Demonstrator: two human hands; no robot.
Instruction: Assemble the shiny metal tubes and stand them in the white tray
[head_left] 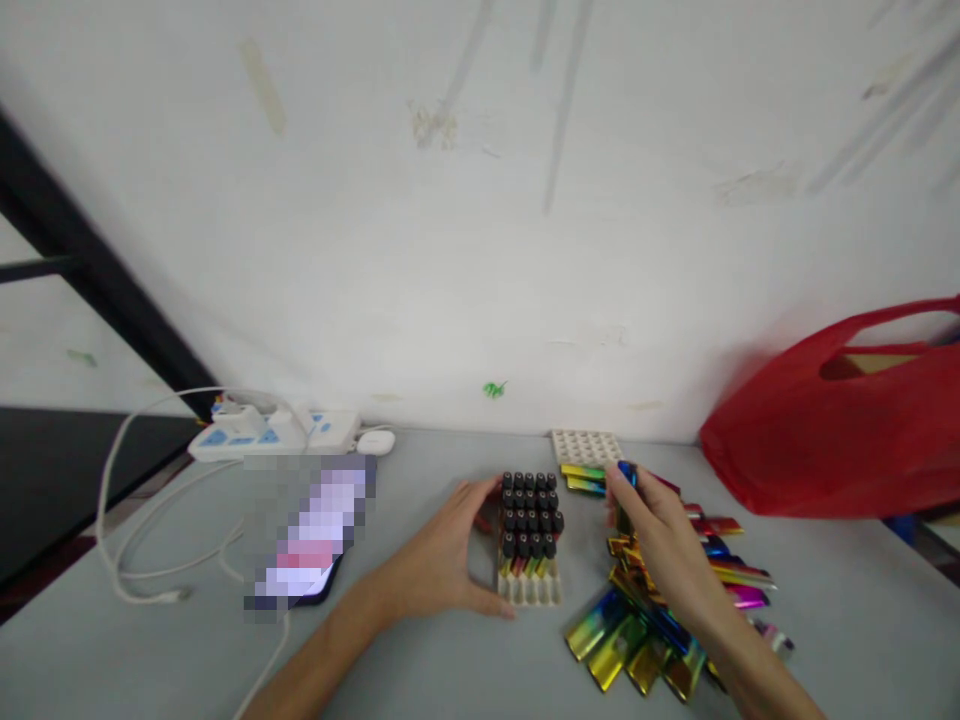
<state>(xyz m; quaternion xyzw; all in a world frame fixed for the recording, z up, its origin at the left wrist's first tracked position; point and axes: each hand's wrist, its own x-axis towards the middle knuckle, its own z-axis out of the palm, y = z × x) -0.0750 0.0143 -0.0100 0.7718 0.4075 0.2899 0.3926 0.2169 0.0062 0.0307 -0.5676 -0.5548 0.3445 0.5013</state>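
Observation:
A pale slotted tray (536,590) stands in the middle of the table, filled with several rows of black-capped tubes (529,520); its front row of slots holds none. My left hand (442,550) is open beside the tray's left side, thumb and fingers spread around it. To the right, my right hand (649,515) is closed, thumb against fingers, on a shiny blue metallic piece (627,472). Beneath and around that hand lies a loose pile of shiny metallic sleeves (616,650) in gold, green, blue, red and pink. The hand partly hides the pile.
Another pale tray (586,446) lies by the wall. On the left are a phone (319,535), a white power strip (330,432), a small white case (376,441) and white cables (112,520). A red bag (832,430) sits at the right.

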